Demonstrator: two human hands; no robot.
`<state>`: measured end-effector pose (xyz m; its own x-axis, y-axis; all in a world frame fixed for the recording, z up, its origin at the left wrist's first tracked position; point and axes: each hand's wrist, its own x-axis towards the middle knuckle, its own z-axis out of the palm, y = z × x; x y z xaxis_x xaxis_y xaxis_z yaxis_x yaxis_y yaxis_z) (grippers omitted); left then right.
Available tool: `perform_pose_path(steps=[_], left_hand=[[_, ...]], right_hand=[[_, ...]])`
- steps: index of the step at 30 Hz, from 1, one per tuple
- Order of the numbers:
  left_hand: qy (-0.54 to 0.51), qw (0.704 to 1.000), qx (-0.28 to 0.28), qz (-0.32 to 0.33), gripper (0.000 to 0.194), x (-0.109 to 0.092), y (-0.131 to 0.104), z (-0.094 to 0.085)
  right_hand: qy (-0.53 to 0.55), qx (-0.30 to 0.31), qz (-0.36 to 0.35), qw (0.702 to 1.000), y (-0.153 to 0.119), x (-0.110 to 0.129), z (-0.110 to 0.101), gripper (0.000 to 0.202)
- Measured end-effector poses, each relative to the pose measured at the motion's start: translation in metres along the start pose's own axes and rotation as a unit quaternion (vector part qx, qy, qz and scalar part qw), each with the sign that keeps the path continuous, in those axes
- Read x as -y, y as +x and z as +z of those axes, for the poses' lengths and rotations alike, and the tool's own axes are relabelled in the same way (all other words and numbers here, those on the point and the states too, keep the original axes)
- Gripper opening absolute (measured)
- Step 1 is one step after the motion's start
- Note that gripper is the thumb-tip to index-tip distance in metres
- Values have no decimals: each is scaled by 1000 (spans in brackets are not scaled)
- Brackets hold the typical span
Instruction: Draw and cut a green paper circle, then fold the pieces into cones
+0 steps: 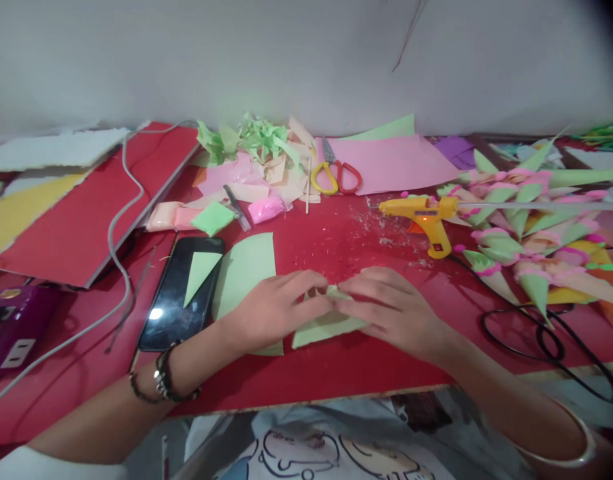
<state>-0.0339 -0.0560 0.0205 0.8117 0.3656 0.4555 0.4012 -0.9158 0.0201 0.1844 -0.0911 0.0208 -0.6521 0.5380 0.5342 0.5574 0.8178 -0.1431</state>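
Both hands meet over a small piece of light green paper (329,327) near the table's front edge. My left hand (281,307) has its fingers curled on the paper's upper left side. From the right, my right hand (399,310) grips the same piece with bent fingers; its fingertips are partly hidden. The paper's top edge looks bent or folded under the fingers. Beside my left hand lies a larger light green sheet (249,273), partly under the wrist. A cut green paper triangle (201,270) rests on a black phone (161,313) to the left.
A yellow glue gun (426,217) with a lit red light lies right of centre, its black cord (541,343) looped nearby. Paper flowers (526,227) pile up at the right. Scissors (336,177), pink paper (396,160) and green scraps (264,137) lie at the back. A grey cable (121,247) crosses the left.
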Motion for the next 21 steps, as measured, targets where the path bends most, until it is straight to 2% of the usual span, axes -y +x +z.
perform_pose_path(steps=[4,6,8,12,15,21], left_hand=[[-17,999,18,23,22,1,1,2],[-34,998,46,17,18,0,-2,2],[-49,994,94,15,23,-1,-7,3],[-49,984,167,-22,22,-6,-16,6],[-46,982,168,-67,21,-12,-18,7],[-63,977,171,-113,19,-18,-17,8]], right_hand=[[-72,-1,-61,996,-6,4,2,18],[-129,25,-94,987,-7,7,3,20],[-148,53,-104,982,-10,8,5,25],[-108,86,-49,989,-13,6,14,25],[-74,112,-8,991,-13,3,18,24],[4,148,12,989,-6,-9,17,23]])
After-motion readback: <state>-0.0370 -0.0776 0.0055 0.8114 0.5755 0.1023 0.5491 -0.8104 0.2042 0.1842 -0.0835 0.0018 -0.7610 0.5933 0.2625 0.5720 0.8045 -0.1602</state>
